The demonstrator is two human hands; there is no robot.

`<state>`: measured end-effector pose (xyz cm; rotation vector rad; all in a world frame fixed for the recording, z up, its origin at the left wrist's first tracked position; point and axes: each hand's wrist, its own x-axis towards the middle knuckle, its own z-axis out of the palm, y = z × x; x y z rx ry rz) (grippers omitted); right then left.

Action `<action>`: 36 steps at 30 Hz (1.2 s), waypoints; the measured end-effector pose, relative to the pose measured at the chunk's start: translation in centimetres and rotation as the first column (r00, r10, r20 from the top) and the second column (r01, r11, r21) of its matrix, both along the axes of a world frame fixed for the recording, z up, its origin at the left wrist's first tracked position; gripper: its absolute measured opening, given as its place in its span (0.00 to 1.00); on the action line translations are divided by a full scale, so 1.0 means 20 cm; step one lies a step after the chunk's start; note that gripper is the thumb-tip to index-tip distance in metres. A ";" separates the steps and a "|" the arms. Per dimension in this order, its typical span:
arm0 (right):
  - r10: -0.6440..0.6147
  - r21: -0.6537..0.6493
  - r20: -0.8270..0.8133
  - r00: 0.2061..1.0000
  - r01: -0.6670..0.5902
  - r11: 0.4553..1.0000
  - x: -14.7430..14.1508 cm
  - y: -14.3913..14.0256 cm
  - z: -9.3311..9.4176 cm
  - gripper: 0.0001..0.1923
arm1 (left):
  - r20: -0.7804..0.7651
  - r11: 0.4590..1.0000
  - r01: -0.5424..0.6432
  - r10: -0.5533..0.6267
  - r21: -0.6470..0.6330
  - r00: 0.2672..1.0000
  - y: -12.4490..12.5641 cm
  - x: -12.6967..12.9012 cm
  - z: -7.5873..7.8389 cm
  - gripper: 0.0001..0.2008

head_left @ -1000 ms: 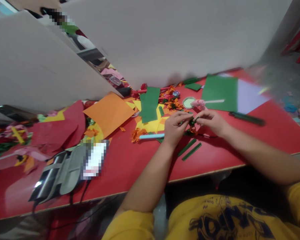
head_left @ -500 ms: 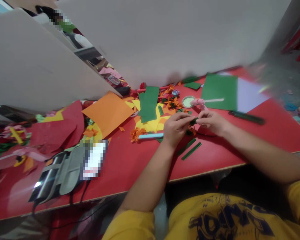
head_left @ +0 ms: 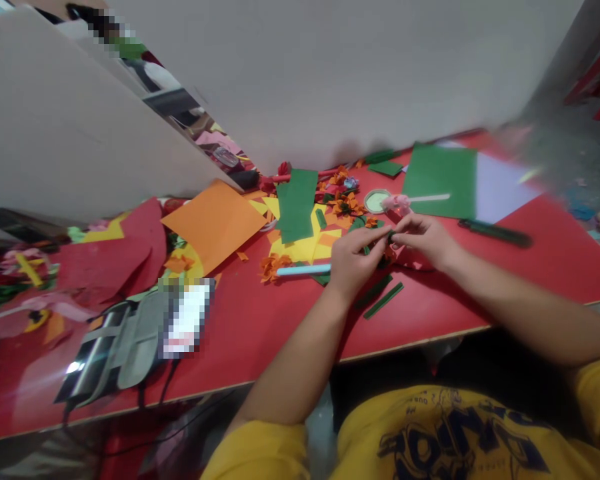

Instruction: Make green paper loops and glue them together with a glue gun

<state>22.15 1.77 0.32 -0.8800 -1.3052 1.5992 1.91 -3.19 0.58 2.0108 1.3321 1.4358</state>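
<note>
My left hand [head_left: 353, 260] and my right hand [head_left: 424, 239] meet above the red table, their fingertips pinched on a small dark green paper piece [head_left: 391, 237]. Most of that piece is hidden by the fingers. Below the hands lies a narrow green paper strip [head_left: 384, 301]. To the left of my left hand, an orange paper flower [head_left: 274, 267] lies beside a light blue stick [head_left: 303, 270]. Beyond the hands sits a round dish of pale stuff [head_left: 377, 201], with a pink-wrapped white stick [head_left: 427, 198] beside it.
Orange paper [head_left: 215, 225], green paper [head_left: 299, 205] and several paper flowers [head_left: 347, 203] cover the back. A larger green sheet [head_left: 440, 180] and a dark pen-like tool [head_left: 495, 232] lie to the right. A grey case-like device [head_left: 139, 340] with cables stands left, near the table edge [head_left: 290, 379].
My right hand's fingers have lifted slightly and bent more around the green piece. My left hand stays nearly in place. The whole view has shifted a little.
</note>
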 end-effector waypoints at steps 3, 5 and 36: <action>-0.013 0.084 0.042 0.999 0.009 0.996 0.00 0.01 -0.02 0.20 | 0.308 0.962 0.090 -0.006 -0.257 0.951 0.01 0.03 0.00 0.11; -0.017 0.142 0.082 0.996 0.005 0.990 -0.01 0.02 -0.03 0.19 | 0.520 0.890 0.191 0.058 -0.413 0.852 0.03 0.03 0.00 0.15; -0.145 0.151 0.035 0.989 0.138 0.979 -0.01 -0.03 0.04 0.17 | 0.597 0.920 0.145 0.111 -0.364 0.795 0.00 0.11 -0.08 0.16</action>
